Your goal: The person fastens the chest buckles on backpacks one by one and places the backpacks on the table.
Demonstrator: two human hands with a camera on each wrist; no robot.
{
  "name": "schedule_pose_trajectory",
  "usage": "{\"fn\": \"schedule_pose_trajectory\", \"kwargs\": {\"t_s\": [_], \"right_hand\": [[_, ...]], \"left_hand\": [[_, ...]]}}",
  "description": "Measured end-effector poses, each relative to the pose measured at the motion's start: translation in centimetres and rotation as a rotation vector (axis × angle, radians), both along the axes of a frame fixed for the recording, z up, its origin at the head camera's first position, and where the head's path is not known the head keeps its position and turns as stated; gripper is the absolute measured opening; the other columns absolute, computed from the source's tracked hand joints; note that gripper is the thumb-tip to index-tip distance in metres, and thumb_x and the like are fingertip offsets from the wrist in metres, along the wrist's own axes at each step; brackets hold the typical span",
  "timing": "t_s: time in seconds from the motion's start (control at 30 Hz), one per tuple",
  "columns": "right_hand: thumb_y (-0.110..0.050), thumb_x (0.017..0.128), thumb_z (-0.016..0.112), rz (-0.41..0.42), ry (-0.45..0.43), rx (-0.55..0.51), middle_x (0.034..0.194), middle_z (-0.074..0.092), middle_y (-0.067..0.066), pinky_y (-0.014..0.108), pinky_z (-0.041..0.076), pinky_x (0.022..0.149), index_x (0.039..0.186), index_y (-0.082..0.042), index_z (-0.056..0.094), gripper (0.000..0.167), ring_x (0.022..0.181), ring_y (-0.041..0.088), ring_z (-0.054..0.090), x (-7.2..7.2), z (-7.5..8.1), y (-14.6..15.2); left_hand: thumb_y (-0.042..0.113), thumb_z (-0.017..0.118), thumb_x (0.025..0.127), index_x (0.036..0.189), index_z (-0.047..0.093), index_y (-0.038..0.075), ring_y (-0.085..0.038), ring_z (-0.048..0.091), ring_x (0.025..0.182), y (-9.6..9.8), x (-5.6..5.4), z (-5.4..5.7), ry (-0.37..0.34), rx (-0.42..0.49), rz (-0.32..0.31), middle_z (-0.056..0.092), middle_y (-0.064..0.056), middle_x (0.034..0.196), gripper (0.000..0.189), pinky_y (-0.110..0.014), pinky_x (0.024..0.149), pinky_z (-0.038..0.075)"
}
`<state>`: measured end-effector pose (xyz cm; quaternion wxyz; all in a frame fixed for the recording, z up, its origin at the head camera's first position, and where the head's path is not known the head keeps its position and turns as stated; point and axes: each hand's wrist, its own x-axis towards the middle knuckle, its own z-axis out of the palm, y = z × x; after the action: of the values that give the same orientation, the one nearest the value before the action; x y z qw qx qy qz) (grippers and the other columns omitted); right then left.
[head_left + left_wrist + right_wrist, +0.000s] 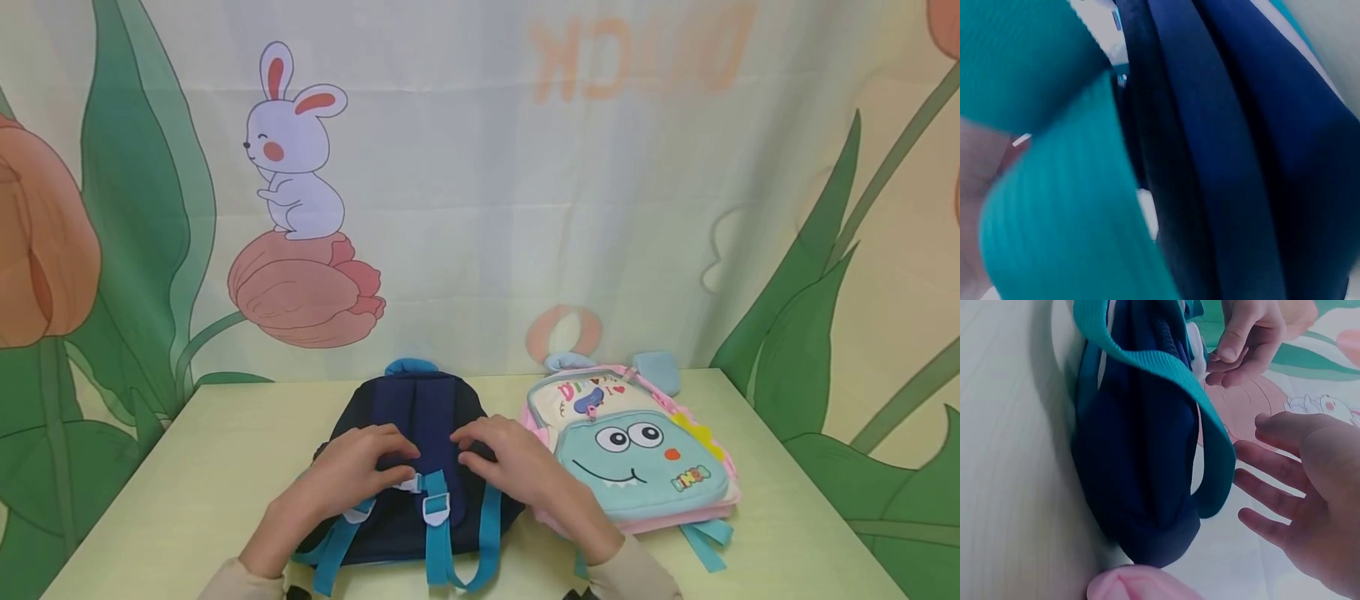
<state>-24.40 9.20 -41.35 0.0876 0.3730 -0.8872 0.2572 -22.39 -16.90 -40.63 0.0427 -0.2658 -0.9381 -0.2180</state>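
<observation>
A dark navy backpack (pixel 420 533) lies with its strap side up on the table, its teal straps (pixel 491 533) looping toward the front. Over its left part hovers my left hand (pixel 363 462), fingers loosely bent, thumb close to a white buckle (pixel 407 483). Whether the thumb touches that buckle I cannot tell. My right hand (pixel 510 458) is above the bag's right side with its fingers spread and holds nothing. In the right wrist view, the right hand (pixel 1316 481) is apart from the backpack (pixel 1141 444). Teal webbing (pixel 1079 206) fills much of the left wrist view.
To the right lies a pink and light-blue children's backpack (pixel 645 467) with a cartoon face, close beside the navy one. Both rest on a pale yellow table (pixel 217 467). Behind the table hangs a printed curtain (pixel 465 208) with a rabbit and tulips.
</observation>
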Motion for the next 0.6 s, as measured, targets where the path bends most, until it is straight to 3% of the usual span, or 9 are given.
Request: {"fn": "schedule_pose_trajectory", "kwargs": {"t_s": [0.3, 0.6], "right_hand": [[-0.025, 0.095, 0.068, -0.046, 0.013, -0.044, 0.109, 0.073, -0.004, 0.035, 0.053, 0.093, 0.12, -0.017, 0.069, 0.026, 0.104, 0.013, 0.066, -0.4, 0.1, 1.6], [-0.025, 0.095, 0.067, -0.094, -0.019, -0.08, 0.112, 0.073, -0.004, 0.039, 0.05, 0.099, 0.121, -0.019, 0.069, 0.026, 0.111, 0.014, 0.064, -0.6, 0.4, 3.1]], "left_hand": [[0.03, 0.072, 0.091, 0.109, 0.075, 0.021, -0.009, 0.064, 0.088, 3.2, -0.6, 0.1, 0.01, 0.044, -0.084, 0.069, 0.011, 0.101, 0.02, -0.025, 0.075, 0.052], [0.031, 0.07, 0.093, 0.11, 0.075, 0.021, -0.008, 0.065, 0.093, 6.5, -0.9, -0.1, 0.002, 0.083, -0.12, 0.07, 0.011, 0.104, 0.021, -0.029, 0.081, 0.054]]}}
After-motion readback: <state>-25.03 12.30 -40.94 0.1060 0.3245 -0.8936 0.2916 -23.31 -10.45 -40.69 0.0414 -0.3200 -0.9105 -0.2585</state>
